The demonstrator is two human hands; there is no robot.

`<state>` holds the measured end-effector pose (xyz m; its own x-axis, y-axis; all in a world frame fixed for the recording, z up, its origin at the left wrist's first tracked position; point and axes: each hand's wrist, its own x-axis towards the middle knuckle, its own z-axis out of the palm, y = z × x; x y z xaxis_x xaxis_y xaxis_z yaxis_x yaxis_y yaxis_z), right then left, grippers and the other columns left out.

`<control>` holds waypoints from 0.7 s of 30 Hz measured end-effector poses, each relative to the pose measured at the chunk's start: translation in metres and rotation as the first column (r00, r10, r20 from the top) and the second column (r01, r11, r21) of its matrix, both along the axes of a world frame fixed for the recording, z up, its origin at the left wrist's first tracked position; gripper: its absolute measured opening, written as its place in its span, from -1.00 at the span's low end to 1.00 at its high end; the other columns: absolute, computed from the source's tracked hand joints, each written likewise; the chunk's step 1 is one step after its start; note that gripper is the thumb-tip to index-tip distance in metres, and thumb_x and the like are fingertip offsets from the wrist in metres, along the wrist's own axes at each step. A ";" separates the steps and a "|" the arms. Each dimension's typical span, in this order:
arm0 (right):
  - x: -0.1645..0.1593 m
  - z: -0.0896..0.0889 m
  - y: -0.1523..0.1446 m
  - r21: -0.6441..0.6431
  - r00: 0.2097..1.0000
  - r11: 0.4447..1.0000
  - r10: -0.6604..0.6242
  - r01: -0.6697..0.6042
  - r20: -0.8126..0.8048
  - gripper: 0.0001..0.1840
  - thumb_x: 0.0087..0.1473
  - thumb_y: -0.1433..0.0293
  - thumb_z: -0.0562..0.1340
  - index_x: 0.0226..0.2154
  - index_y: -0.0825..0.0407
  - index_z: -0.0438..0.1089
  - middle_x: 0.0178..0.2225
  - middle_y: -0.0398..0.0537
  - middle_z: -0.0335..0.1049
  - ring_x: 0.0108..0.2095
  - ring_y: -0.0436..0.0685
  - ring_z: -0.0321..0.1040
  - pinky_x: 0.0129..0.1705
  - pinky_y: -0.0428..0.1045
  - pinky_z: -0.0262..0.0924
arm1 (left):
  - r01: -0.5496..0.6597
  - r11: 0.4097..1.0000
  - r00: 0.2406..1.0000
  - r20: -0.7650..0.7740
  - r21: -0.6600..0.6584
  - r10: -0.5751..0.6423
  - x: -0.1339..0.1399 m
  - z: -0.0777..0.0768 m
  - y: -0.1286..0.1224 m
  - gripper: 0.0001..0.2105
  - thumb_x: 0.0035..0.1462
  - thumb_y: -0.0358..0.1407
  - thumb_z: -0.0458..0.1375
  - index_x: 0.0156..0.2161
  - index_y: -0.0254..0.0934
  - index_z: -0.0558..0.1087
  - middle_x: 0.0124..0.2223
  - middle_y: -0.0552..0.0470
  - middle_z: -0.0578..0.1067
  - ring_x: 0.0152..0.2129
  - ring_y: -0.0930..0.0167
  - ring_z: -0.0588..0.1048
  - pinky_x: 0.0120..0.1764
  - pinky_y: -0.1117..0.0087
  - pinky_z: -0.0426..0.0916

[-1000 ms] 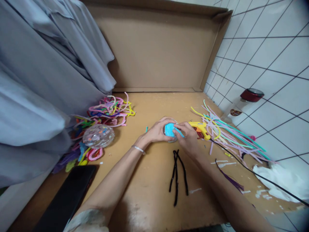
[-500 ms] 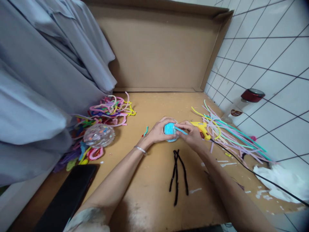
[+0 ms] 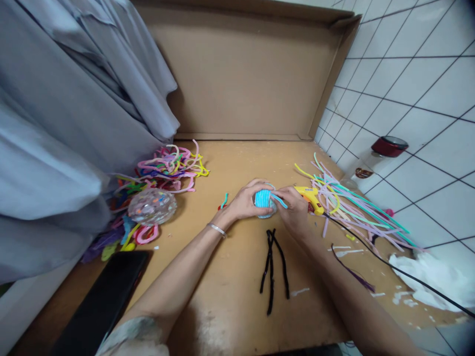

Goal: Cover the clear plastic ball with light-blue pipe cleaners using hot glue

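Over the middle of the table, my left hand [image 3: 248, 201] wraps round a small object wound in blue pipe cleaner [image 3: 263, 199]. A pale, whitish rim shows at its far and near sides; what lies underneath is covered. My right hand [image 3: 294, 207] is closed at the object's right side, pinching the blue pipe cleaner near its loose end [image 3: 279, 200]. Just below the hands, several black pipe cleaner pieces [image 3: 271, 267] lie on the table. A short blue and red scrap [image 3: 223, 201] rests by my left wrist.
A yellow glue gun [image 3: 312, 199] with a black cord lies right of my hand, beside straight pastel pipe cleaners [image 3: 356, 210]. Further right are a red-lidded jar [image 3: 373, 160] and white tissue [image 3: 432, 279]. Tangled pipe cleaners [image 3: 172, 165], a glass bowl [image 3: 153, 207] and a phone [image 3: 104, 301] stand left.
Both hands and the blue-wound object have shifted slightly right. My right forearm has moved a little, uncovering a dark purple strand on the table.
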<state>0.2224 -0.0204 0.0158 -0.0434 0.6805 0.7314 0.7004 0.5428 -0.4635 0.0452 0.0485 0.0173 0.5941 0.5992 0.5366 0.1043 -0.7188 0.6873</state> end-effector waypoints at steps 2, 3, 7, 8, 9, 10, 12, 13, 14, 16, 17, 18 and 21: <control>0.000 0.002 -0.001 0.032 0.999 0.999 -0.016 0.015 0.031 -0.81 0.24 0.36 0.17 -0.26 -0.09 0.52 -0.34 -0.06 0.47 -0.30 0.13 0.41 -0.23 0.05 0.34 | 0.006 1.000 1.000 -0.006 0.005 -0.006 0.001 0.002 -0.002 -0.52 -0.08 -0.28 0.41 0.01 -0.21 0.50 0.08 -0.14 0.46 0.09 0.18 0.43 0.15 0.05 0.31; -0.001 0.002 -0.001 0.043 0.999 0.999 -0.021 0.019 0.041 -0.81 0.24 0.37 0.16 -0.27 -0.09 0.51 -0.35 -0.06 0.46 -0.31 0.13 0.40 -0.24 0.05 0.33 | 0.005 1.000 1.000 -0.009 0.007 -0.005 0.001 0.003 -0.002 -0.52 -0.08 -0.29 0.41 0.01 -0.21 0.50 0.08 -0.14 0.46 0.09 0.19 0.43 0.15 0.06 0.31; -0.003 0.001 -0.001 0.051 0.996 0.998 -0.037 0.032 0.086 -0.80 0.22 0.42 0.13 -0.32 -0.06 0.47 -0.39 -0.04 0.41 -0.34 0.14 0.36 -0.29 0.04 0.29 | -0.014 1.000 0.999 -0.028 0.009 0.014 0.002 0.003 -0.003 -0.50 -0.11 -0.31 0.41 0.01 -0.20 0.49 0.11 -0.13 0.44 0.09 0.18 0.44 0.15 0.06 0.32; -0.003 0.001 -0.001 0.051 0.994 0.998 -0.045 0.040 0.102 -0.79 0.22 0.43 0.12 -0.33 -0.06 0.47 -0.40 -0.03 0.40 -0.34 0.14 0.35 -0.29 0.03 0.28 | -0.017 1.000 0.999 -0.032 0.008 0.017 0.002 0.002 -0.003 -0.50 -0.11 -0.31 0.42 0.01 -0.19 0.49 0.12 -0.13 0.44 0.09 0.18 0.44 0.15 0.06 0.32; -0.004 0.000 -0.001 0.054 0.991 0.997 -0.054 0.048 0.121 -0.77 0.22 0.44 0.10 -0.34 -0.05 0.47 -0.40 -0.03 0.39 -0.34 0.14 0.34 -0.29 0.03 0.27 | -0.019 1.000 0.999 -0.035 0.007 0.019 0.002 0.002 -0.002 -0.49 -0.12 -0.30 0.42 0.01 -0.19 0.49 0.12 -0.13 0.43 0.09 0.18 0.44 0.15 0.06 0.32; -0.004 -0.001 0.000 0.061 0.988 0.997 -0.064 0.056 0.142 -0.76 0.22 0.44 0.09 -0.35 -0.05 0.46 -0.40 -0.02 0.38 -0.34 0.13 0.33 -0.29 0.02 0.26 | -0.020 1.000 0.999 -0.036 0.006 0.021 0.002 0.001 -0.002 -0.49 -0.12 -0.30 0.42 0.01 -0.19 0.49 0.13 -0.13 0.43 0.08 0.18 0.45 0.15 0.06 0.32; -0.004 -0.002 0.000 0.077 0.979 0.995 -0.081 0.068 0.186 -0.73 0.23 0.45 0.07 -0.36 -0.04 0.46 -0.40 -0.01 0.38 -0.34 0.11 0.32 -0.29 0.01 0.25 | -0.020 1.000 0.999 -0.037 0.005 0.021 0.002 0.001 -0.002 -0.49 -0.13 -0.30 0.42 0.01 -0.19 0.49 0.13 -0.12 0.43 0.08 0.17 0.45 0.15 0.05 0.33; -0.004 -0.002 0.001 0.088 0.975 0.993 -0.090 0.073 0.205 -0.71 0.24 0.45 0.06 -0.37 -0.04 0.46 -0.41 -0.01 0.38 -0.35 0.11 0.31 -0.30 0.00 0.25 | -0.019 1.000 0.999 -0.036 0.004 0.019 0.002 0.001 -0.001 -0.49 -0.14 -0.30 0.42 0.00 -0.19 0.49 0.12 -0.12 0.43 0.08 0.17 0.45 0.14 0.05 0.33; -0.005 -0.002 0.001 0.101 0.970 0.992 -0.101 0.080 0.222 -0.69 0.26 0.45 0.04 -0.37 -0.03 0.46 -0.41 0.00 0.39 -0.36 0.10 0.31 -0.31 0.00 0.24 | -0.014 1.000 0.999 -0.034 0.003 0.015 0.002 0.001 -0.001 -0.48 -0.15 -0.31 0.42 0.00 -0.19 0.49 0.11 -0.12 0.43 0.07 0.17 0.45 0.14 0.05 0.33; -0.005 -0.002 0.002 0.131 0.960 0.987 -0.126 0.096 0.249 -0.68 0.27 0.45 0.03 -0.37 -0.03 0.47 -0.41 0.01 0.41 -0.39 0.09 0.29 -0.33 0.00 0.21 | -0.001 1.000 0.999 -0.032 0.002 0.001 0.002 0.001 -0.001 -0.48 -0.17 -0.34 0.42 -0.01 -0.18 0.50 0.10 -0.11 0.43 0.06 0.17 0.45 0.13 0.06 0.34; -0.005 -0.002 0.002 0.146 0.956 0.984 -0.138 0.102 0.259 -0.68 0.28 0.45 0.03 -0.36 -0.03 0.47 -0.41 0.01 0.41 -0.40 0.09 0.29 -0.35 0.00 0.19 | 0.005 1.000 0.999 -0.033 0.002 -0.005 0.002 0.001 -0.001 -0.49 -0.17 -0.35 0.42 -0.01 -0.18 0.50 0.10 -0.11 0.43 0.06 0.18 0.45 0.13 0.07 0.34; -0.005 -0.002 0.002 0.161 0.952 0.981 -0.146 0.105 0.268 -0.68 0.28 0.45 0.04 -0.36 -0.03 0.48 -0.41 0.02 0.42 -0.40 0.09 0.28 -0.36 0.00 0.18 | 0.009 1.000 0.999 -0.033 0.001 -0.009 0.002 0.001 0.000 -0.49 -0.16 -0.35 0.42 -0.01 -0.18 0.50 0.09 -0.11 0.43 0.06 0.18 0.45 0.13 0.07 0.34; -0.005 -0.003 0.004 0.189 0.941 0.977 -0.157 0.103 0.300 -0.68 0.28 0.45 0.03 -0.34 -0.03 0.48 -0.42 0.01 0.42 -0.40 0.09 0.29 -0.36 0.00 0.17 | 0.016 1.000 1.000 -0.022 0.004 -0.016 0.001 0.001 0.001 -0.48 -0.16 -0.36 0.42 -0.01 -0.19 0.50 0.09 -0.11 0.44 0.07 0.17 0.44 0.13 0.07 0.34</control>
